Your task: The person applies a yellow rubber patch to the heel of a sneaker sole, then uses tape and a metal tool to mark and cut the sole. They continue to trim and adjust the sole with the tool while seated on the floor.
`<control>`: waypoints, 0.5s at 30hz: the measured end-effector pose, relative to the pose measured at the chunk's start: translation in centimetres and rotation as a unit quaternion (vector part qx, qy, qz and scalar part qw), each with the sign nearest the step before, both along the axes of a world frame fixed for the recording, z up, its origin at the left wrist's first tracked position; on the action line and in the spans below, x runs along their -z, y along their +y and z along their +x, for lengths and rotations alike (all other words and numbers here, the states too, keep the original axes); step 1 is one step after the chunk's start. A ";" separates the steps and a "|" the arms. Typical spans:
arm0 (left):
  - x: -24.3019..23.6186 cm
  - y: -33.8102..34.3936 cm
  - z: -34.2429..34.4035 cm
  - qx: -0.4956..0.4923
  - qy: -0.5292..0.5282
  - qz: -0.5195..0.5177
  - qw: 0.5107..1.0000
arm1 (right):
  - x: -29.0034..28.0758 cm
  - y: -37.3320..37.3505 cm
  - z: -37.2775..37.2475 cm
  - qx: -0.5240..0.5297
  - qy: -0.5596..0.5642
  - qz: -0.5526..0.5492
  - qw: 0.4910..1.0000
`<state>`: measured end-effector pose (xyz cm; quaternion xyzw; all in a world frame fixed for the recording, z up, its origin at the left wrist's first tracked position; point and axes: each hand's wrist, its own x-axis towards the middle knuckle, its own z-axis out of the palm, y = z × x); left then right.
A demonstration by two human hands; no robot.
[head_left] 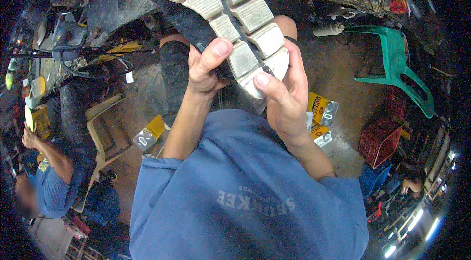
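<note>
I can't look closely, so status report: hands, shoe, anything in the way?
Left hand gripping side of shoe. Right hand holding near end. White sole facing up. No obstruction visible.

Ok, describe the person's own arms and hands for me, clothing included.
The left sleeve and right sleeve are short, loose and blue, part of a shirt with faded, pale lettering. Below them both forearms are bare. The left hand and right hand are ungloved, with no rings on the fingers that show.
</note>
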<state>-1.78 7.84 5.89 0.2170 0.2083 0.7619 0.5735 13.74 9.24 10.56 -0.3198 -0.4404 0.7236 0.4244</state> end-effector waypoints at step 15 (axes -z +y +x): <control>-0.7 0.2 -1.0 -0.001 0.036 -0.047 0.998 | -0.3 -0.1 -0.8 -0.011 0.056 -0.036 0.998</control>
